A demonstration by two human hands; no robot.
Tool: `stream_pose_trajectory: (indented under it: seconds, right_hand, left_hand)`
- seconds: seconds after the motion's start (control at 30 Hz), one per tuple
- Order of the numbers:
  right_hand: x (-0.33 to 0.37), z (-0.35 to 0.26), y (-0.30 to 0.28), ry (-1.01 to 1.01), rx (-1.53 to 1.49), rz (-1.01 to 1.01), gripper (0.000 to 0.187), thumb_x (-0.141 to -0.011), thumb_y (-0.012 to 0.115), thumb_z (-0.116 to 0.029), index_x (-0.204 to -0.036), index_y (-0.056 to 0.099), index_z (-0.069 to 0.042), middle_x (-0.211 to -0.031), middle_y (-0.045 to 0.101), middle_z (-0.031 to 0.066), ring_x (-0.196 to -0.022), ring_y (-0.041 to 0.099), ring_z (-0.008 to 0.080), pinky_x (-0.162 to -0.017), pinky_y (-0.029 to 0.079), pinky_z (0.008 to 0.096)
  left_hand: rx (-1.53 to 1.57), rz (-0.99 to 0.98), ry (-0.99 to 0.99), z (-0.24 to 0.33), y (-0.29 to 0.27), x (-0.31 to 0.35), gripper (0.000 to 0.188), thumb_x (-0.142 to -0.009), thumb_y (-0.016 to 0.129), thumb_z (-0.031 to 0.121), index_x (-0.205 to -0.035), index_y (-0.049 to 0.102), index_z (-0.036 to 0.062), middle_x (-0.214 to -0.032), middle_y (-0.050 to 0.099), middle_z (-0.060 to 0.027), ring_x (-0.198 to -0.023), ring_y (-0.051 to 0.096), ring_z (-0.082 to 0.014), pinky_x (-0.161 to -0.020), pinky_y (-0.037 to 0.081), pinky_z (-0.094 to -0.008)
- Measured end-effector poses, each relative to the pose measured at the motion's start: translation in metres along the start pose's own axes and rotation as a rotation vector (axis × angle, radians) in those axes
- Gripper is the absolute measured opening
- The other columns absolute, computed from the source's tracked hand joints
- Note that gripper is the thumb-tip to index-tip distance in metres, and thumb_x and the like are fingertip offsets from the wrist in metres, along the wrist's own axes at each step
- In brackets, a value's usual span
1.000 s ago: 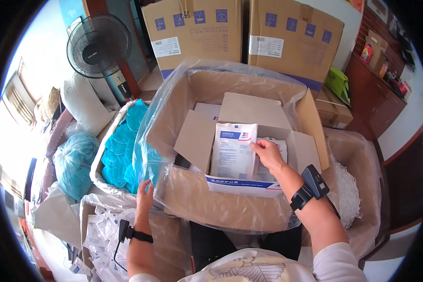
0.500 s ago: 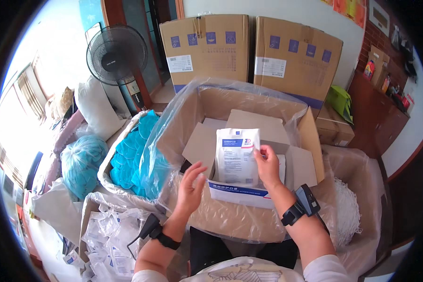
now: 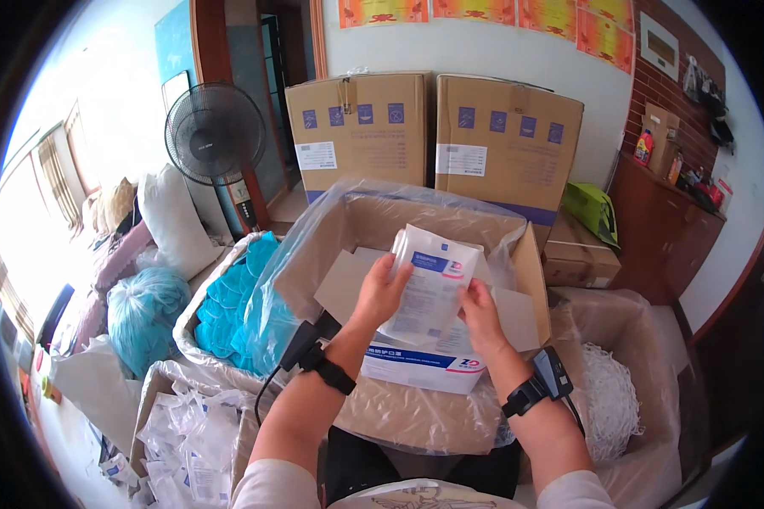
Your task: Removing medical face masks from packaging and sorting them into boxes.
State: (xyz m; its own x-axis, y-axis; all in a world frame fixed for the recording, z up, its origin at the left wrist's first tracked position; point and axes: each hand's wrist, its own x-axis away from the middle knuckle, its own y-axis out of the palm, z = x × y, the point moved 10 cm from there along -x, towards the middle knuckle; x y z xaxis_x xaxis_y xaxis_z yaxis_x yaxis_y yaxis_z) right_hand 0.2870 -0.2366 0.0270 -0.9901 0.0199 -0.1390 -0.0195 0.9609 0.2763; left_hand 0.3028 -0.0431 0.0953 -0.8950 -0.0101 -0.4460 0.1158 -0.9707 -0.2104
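Over the open carton, I hold a small stack of flat white packets (image 3: 435, 284) with blue and pink print, tilted to the right. My left hand (image 3: 384, 293) is closed on their left edge, thumb on the front. My right hand (image 3: 482, 316) pinches the right edge. Below them is a white box (image 3: 420, 371) with a blue band and raised grey flaps, set inside the plastic-lined brown carton (image 3: 433, 416). The packets hide most of that box's inside.
At the left are a lined container of turquoise cup-shaped pieces (image 3: 233, 310) and a carton of loose clear-and-white packets (image 3: 191, 437). White looped cords (image 3: 609, 403) fill a carton at right. Two tall cartons (image 3: 365, 140) and a fan (image 3: 215, 134) stand behind.
My left hand has moved up and right from open air and closed on the packets' left edge. The packets have lifted and tilted to the right. The view has tipped upward.
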Motion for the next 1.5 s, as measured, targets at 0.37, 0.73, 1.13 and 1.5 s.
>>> stream_pose_trajectory:
  seconds: [0.37, 0.73, 1.13, 1.5]
  right_hand:
    - [0.078, -0.192, 0.08, -0.83, 0.844, -0.269, 0.041, -0.082, 0.058, -0.026, -0.116, 0.05, -0.003, -0.113, 0.054, 0.0188, -0.106, 0.051, 0.0329, -0.089, 0.041, 0.0377]
    - [0.145, -0.03, 0.106, -0.482, 1.28, -0.644, 0.017, -0.083, 0.051, -0.021, -0.079, 0.055, -0.005, -0.067, 0.06, 0.0138, -0.066, 0.061, 0.0286, -0.061, 0.048, 0.0393]
    - [0.187, -0.029, 0.144, -0.833, 1.263, -0.673, 0.008, -0.074, 0.054, -0.016, -0.077, 0.052, -0.01, -0.064, 0.053, 0.0025, -0.061, 0.056, 0.0194, -0.056, 0.045, 0.0323]
    - [0.25, -0.049, 0.13, -0.848, 1.005, -0.783, 0.021, -0.073, 0.061, -0.017, -0.089, 0.058, -0.004, -0.064, 0.048, -0.0005, -0.06, 0.051, 0.0148, -0.054, 0.043, 0.0279]
  left_hand:
    - [-0.616, -0.53, 0.248, 0.125, 0.005, 0.042, 0.02, -0.085, 0.054, 0.025, -0.094, 0.058, 0.0082, -0.075, 0.061, -0.0143, -0.073, 0.06, -0.0317, -0.065, 0.046, -0.0384]
    - [-0.377, -0.787, 0.056, 0.036, 0.013, 0.146, 0.021, -0.09, 0.049, 0.024, -0.086, 0.059, 0.005, -0.072, 0.058, -0.0138, -0.069, 0.057, -0.0252, -0.063, 0.045, -0.0341]
    - [0.406, -0.224, -0.54, -0.106, -0.016, 0.184, 0.027, -0.093, 0.046, 0.026, -0.087, 0.06, 0.0042, -0.076, 0.053, 0.008, -0.071, 0.045, -0.0024, -0.064, 0.039, -0.0203]
    - [-0.063, -0.005, -0.313, -0.092, -0.086, 0.15, 0.031, -0.093, 0.044, 0.028, -0.087, 0.056, 0.0007, -0.07, 0.054, 0.0015, -0.07, 0.047, -0.0073, -0.065, 0.041, -0.026]
